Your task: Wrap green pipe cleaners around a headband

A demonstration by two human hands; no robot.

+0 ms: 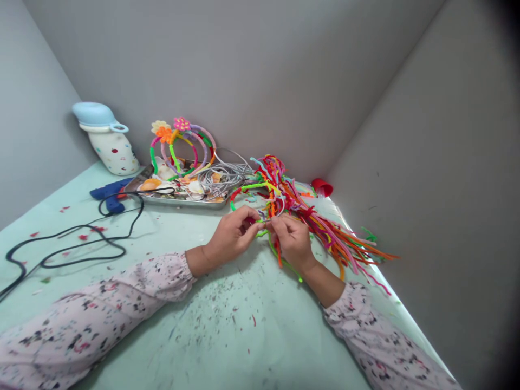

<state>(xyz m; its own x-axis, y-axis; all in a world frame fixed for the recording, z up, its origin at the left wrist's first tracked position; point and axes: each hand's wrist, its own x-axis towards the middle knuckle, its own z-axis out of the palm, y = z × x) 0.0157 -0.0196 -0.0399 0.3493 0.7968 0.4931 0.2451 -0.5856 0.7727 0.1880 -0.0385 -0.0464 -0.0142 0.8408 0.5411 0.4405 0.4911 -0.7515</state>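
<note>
A thin headband [254, 186], partly wrapped in green, red and yellow pipe cleaner, arches up beyond my hands. Its bare metal shows on the right side. My left hand [229, 235] pinches its near end between thumb and fingers. Just beside it, my right hand [294, 241] is closed in a pinch on the same band, fingertips almost touching the left ones. Whether a loose pipe cleaner end is also between the fingers is too small to tell. Behind and right of my right hand lies a heap of colourful pipe cleaners [317, 216], some reaching under the wrist.
A metal tray [182, 203] holds scraps, bare metal headbands [227, 176] and finished flower headbands [195, 135]. Left of it lie a blue glue gun [111, 189] and its black cord [81, 264]. A white bottle [111, 149] and a red cup-like object [322, 187] stand near the walls.
</note>
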